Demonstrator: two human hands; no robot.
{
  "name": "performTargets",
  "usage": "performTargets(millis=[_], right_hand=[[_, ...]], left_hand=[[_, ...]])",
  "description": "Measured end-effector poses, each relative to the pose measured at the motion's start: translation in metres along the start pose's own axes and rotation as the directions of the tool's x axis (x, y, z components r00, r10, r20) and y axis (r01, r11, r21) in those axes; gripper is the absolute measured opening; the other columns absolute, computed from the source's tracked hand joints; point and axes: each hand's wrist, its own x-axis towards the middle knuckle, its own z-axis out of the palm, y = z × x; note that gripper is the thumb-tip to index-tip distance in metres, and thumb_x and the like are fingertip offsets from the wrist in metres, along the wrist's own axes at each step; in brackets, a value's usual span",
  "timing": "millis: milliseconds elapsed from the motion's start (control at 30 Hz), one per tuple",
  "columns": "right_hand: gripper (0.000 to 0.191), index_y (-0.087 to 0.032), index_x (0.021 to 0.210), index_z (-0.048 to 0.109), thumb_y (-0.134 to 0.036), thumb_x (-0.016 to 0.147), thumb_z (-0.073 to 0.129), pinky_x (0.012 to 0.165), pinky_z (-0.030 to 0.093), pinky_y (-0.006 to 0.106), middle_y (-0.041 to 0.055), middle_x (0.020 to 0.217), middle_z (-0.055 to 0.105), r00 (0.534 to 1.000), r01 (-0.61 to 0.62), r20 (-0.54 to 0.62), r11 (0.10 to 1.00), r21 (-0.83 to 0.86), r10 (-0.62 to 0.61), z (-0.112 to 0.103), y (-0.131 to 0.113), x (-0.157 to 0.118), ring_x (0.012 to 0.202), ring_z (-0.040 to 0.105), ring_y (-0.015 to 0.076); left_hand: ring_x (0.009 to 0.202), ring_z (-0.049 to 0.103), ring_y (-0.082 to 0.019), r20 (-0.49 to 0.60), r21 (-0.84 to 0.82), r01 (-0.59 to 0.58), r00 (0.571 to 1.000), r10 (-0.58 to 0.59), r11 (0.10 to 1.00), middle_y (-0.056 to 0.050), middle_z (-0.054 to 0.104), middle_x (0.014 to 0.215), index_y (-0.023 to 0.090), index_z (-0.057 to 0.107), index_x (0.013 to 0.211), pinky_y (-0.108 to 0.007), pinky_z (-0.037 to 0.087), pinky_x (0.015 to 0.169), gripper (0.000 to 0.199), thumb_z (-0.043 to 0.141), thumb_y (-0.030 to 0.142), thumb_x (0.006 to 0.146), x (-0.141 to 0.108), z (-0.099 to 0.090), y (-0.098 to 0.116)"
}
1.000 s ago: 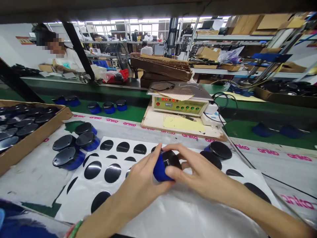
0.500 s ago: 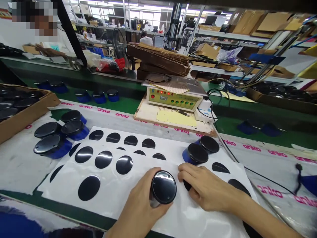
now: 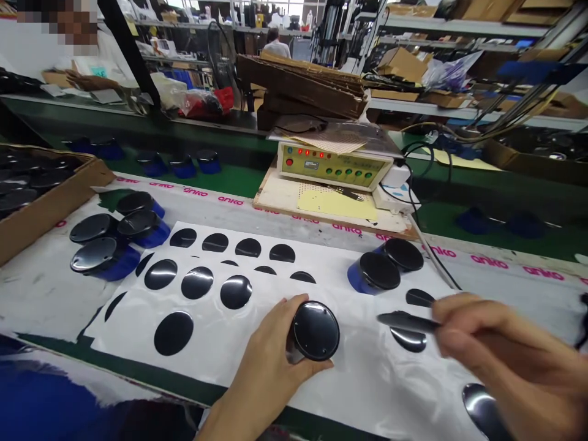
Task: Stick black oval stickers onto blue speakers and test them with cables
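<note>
My left hand [image 3: 271,361] is wrapped round a round part with a glossy black top [image 3: 316,331], held above the white sticker sheet [image 3: 358,380]. At the right, my right hand [image 3: 496,349] pinches a black disc [image 3: 407,320], seen nearly edge-on and a little blurred. Below it the sheet bears another black disc [image 3: 408,339]. More black discs [image 3: 173,333] lie in rows on the sheet's left part. Two blue parts with black tops [image 3: 379,271] stand at the sheet's back right.
Several blue and black parts [image 3: 94,254] stand at the left beside a cardboard box [image 3: 50,199] of black parts. A control unit [image 3: 331,168] with lit red displays sits behind the sheet. A person [image 3: 275,44] is in the far background.
My right hand has moved right and lifted from the sheet with a black disc in its fingers. The view has shifted slightly; my left hand still holds the round part.
</note>
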Motion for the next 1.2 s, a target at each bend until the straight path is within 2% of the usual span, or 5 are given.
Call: performTargets(millis=[100,300,467,767,1200], right_hand=[[0.027,-0.023,0.067,0.057,-0.043,0.084,0.064,0.063,0.047,0.023,0.0014,0.09,0.052,0.967,-0.204,0.206,0.936,0.286,0.148,0.042,-0.009,-0.011,0.08,0.054,0.0161],[0.031,-0.02,0.066,0.051,-0.04,0.086,0.063,0.068,0.04,0.021,-0.001,0.091,0.045,0.901,-0.431,0.295,0.737,0.521,0.319,0.09,-0.003,-0.022,0.08,0.046,0.0124],[0.028,-0.021,0.068,0.052,-0.038,0.087,0.063,0.07,0.04,0.021,-0.0017,0.09,0.045,0.902,-0.429,0.295,0.724,0.54,0.315,0.094,-0.001,-0.024,0.08,0.046,0.012],[0.027,-0.021,0.066,0.055,-0.038,0.086,0.063,0.066,0.042,0.021,-0.0001,0.084,0.049,0.963,-0.268,0.135,0.884,0.382,0.233,0.097,-0.008,-0.023,0.076,0.049,0.0128],[0.015,-0.025,0.08,0.06,-0.037,0.089,0.06,0.074,0.042,0.024,0.0007,0.097,0.046,0.959,-0.279,0.102,0.828,0.486,0.263,0.089,-0.005,-0.03,0.089,0.047,0.0157]], left_hand=[[0.12,0.054,-0.026,-0.009,0.024,-0.06,0.998,0.06,0.998,-0.003,0.058,0.13,0.028,0.046,0.128,-0.043,0.044,0.102,0.069,0.079,0.029,0.068,0.001,0.001,-0.002],[0.12,0.054,-0.024,-0.018,0.042,-0.089,0.996,0.09,0.995,-0.001,0.059,0.128,0.028,0.045,0.127,-0.041,0.046,0.101,0.073,0.082,0.023,0.064,0.001,0.002,-0.003],[0.113,0.058,-0.022,-0.041,0.048,-0.151,0.987,0.153,0.987,0.0,0.061,0.122,0.029,0.045,0.125,-0.037,0.049,0.096,0.073,0.083,0.019,0.063,0.001,0.003,-0.004],[0.11,0.061,-0.023,-0.047,0.084,-0.195,0.979,0.199,0.977,-0.002,0.063,0.12,0.027,0.044,0.124,-0.041,0.049,0.098,0.066,0.079,0.023,0.069,0.002,0.004,-0.003],[0.116,0.057,-0.023,-0.058,0.115,-0.196,0.977,0.204,0.974,-0.002,0.061,0.125,0.027,0.043,0.126,-0.042,0.049,0.098,0.062,0.076,0.028,0.073,0.001,0.005,-0.005]])
